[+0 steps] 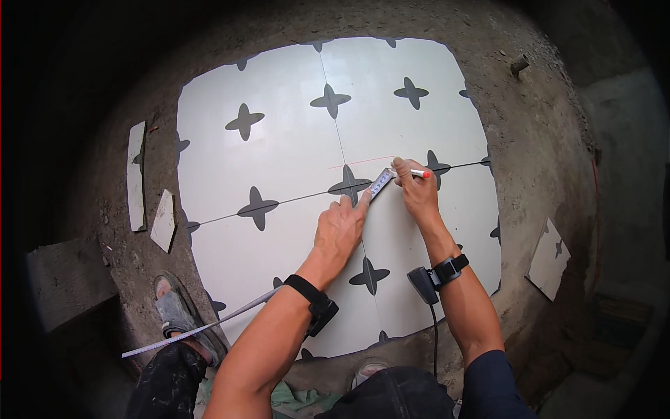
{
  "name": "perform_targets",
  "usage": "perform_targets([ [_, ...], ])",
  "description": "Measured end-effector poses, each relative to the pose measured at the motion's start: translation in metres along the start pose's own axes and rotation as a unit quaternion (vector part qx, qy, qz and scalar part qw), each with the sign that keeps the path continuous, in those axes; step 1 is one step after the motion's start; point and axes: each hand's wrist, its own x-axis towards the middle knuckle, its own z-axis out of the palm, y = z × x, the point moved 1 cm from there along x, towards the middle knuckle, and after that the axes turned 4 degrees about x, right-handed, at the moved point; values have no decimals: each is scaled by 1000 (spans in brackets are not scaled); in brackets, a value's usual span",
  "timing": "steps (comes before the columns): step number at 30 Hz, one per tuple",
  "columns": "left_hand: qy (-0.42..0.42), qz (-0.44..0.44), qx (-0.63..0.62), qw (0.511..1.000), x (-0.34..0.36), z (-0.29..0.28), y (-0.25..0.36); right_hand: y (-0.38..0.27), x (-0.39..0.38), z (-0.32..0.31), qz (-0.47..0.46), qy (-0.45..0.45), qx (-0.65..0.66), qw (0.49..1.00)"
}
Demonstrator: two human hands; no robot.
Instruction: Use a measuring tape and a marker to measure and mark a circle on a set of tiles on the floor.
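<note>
A square of white tiles (272,160) with dark four-petal motifs lies on the floor. My left hand (336,234) presses a tape blade (380,181) onto the tiles just right of the central motif; the blade's other stretch trails under my left forearm toward the lower left. My right hand (417,195) grips a slim white marker (419,174) with a red end, at the blade's upper end. Its tip is hidden by my fingers. A thin red line (361,162) shows on the tile above the central motif.
Cut tile pieces (136,181) lie on the rough dirty floor (118,209) at left, another piece (546,255) at right. A grey block (63,279) sits lower left. A short pipe stub (518,66) stands upper right. My sandalled feet (174,307) are at the tiles' near edge.
</note>
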Motion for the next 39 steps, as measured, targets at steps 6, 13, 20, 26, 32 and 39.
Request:
perform_targets([
  [6, 0, 5, -9, 1000, 2, 0, -1, 2, -1, -2, 4, 5, 1, 1000],
  [13, -11, 7, 5, 1000, 3, -5, -2, -1, -1, -4, 25, -13, -2, 1000],
  [20, -26, 28, 27, 999, 7, -8, -8, -1, -1, -4, 34, -10, 4, 999],
  [26, -15, 43, -2, 999, 10, -8, -10, 3, -1, -5, 47, -2, 7, 999],
  [32, 1, 60, -6, 998, 11, -10, -14, -3, -4, -3, 33, 20, -7, 999],
  [39, -15, 93, 25, 995, 17, -15, -15, -3, -6, -5, 23, 19, -10, 1000],
])
